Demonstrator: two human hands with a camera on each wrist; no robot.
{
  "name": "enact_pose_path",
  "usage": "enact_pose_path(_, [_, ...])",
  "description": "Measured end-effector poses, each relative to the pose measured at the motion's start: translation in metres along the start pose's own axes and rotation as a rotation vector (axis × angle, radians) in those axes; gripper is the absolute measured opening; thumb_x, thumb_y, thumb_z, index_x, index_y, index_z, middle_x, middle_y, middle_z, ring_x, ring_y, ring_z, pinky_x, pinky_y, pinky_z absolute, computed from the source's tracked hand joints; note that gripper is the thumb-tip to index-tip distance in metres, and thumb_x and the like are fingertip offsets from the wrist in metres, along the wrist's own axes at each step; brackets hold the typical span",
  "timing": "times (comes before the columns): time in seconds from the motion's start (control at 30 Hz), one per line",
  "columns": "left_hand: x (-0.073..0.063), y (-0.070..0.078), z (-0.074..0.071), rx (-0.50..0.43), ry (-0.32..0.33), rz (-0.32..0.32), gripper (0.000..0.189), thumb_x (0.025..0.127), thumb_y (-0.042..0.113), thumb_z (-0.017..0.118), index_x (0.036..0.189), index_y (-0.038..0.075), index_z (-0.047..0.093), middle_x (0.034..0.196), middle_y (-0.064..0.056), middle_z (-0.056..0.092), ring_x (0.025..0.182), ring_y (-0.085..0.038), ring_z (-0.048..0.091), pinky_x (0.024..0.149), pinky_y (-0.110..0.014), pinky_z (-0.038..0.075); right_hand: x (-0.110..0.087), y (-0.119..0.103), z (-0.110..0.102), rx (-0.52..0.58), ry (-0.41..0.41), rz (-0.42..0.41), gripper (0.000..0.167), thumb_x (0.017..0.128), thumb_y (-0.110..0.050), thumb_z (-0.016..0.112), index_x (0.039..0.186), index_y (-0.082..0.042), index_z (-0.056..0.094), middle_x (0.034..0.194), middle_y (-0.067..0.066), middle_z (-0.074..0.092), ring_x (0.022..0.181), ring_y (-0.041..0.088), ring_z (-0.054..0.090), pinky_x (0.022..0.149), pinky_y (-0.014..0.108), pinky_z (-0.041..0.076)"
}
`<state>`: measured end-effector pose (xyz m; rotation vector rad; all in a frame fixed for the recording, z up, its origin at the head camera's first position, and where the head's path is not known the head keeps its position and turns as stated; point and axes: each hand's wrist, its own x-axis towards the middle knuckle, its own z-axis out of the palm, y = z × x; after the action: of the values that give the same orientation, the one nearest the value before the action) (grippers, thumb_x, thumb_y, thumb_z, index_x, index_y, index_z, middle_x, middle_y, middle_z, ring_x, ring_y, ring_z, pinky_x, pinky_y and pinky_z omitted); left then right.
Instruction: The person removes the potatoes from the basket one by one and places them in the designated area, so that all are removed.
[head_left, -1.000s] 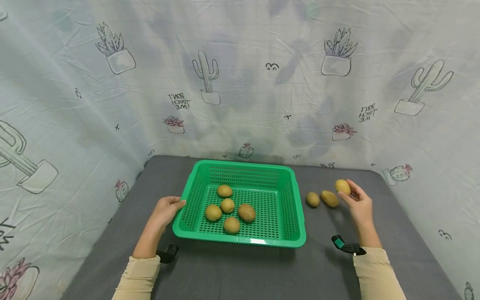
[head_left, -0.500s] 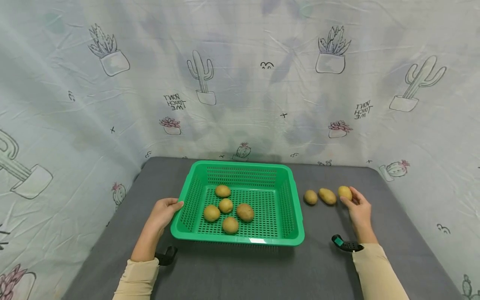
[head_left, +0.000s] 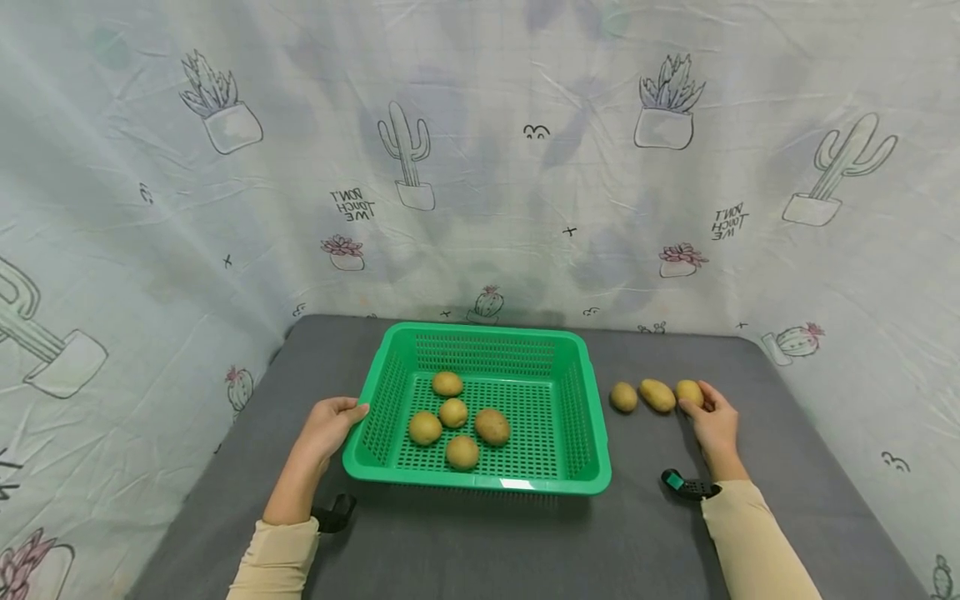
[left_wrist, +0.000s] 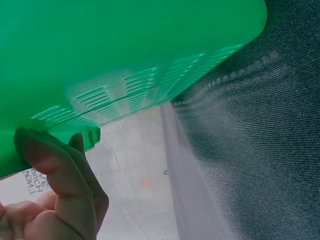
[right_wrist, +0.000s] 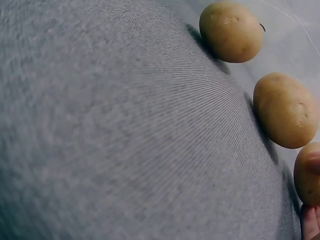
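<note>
My left hand (head_left: 328,427) grips the left rim of a green plastic basket (head_left: 480,482), thumb over the edge. In the left wrist view its curled fingers (left_wrist: 60,165) press against the slotted outer wall of the basket. Several potatoes (head_left: 492,426) lie on the basket's left and middle floor. To the right of the basket, my right hand (head_left: 716,421) holds a yellow potato (head_left: 688,392) between thumb and fingers, low at the grey cloth. Beside it lie an oblong potato (head_left: 657,396) and a smaller potato (head_left: 623,397), forming a short row.
Grey cloth (head_left: 480,550) covers the table. A pale curtain (head_left: 480,167) printed with cacti hangs close behind it and along both sides. Each wrist wears a black strap mount (head_left: 686,486).
My right hand has lowered the yellow potato to the cloth, to the right end of the row. The left hand keeps its hold on the basket rim.
</note>
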<state>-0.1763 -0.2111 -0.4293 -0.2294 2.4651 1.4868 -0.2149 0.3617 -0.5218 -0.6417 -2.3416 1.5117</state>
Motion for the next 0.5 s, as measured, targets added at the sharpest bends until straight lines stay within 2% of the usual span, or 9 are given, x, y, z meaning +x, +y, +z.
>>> enact_pose_path(0.13, [0.0001,0.001,-0.0001,-0.007,0.001,0.004,0.057,0.1,0.024,0.047,0.141,-0.013,0.031,0.146,-0.032,0.029,0.135,-0.048,0.025,0.108,-0.06,0.029,-0.0004,-0.0022,0.0005,-0.008,-0.009,0.002,0.059,0.092,-0.012,0.063,0.145,-0.003,0.039,0.138,0.023,0.048,0.098,0.0,0.045,0.073,0.003,0.034])
enact_pose_path(0.33, [0.0,0.0011,0.0004,-0.005,0.008,0.007,0.055,0.1,0.023,0.047,0.14,-0.013,0.034,0.145,-0.033,0.031,0.135,-0.048,0.027,0.107,-0.06,0.03,-0.0016,-0.005,0.0009,-0.041,-0.022,0.02,0.06,0.093,-0.012,0.061,0.146,-0.003,0.035,0.141,0.024,0.045,0.115,0.022,0.046,0.075,0.005,0.033])
enact_pose_path(0.5, [-0.0016,0.001,0.0008,-0.006,0.009,0.007,0.056,0.1,0.023,0.047,0.14,-0.013,0.033,0.145,-0.033,0.031,0.134,-0.048,0.027,0.107,-0.06,0.03,-0.0026,-0.0044,0.0009,-0.023,-0.015,0.043,0.06,0.093,-0.016,0.06,0.146,-0.003,0.035,0.142,0.023,0.044,0.119,0.024,0.045,0.076,0.005,0.033])
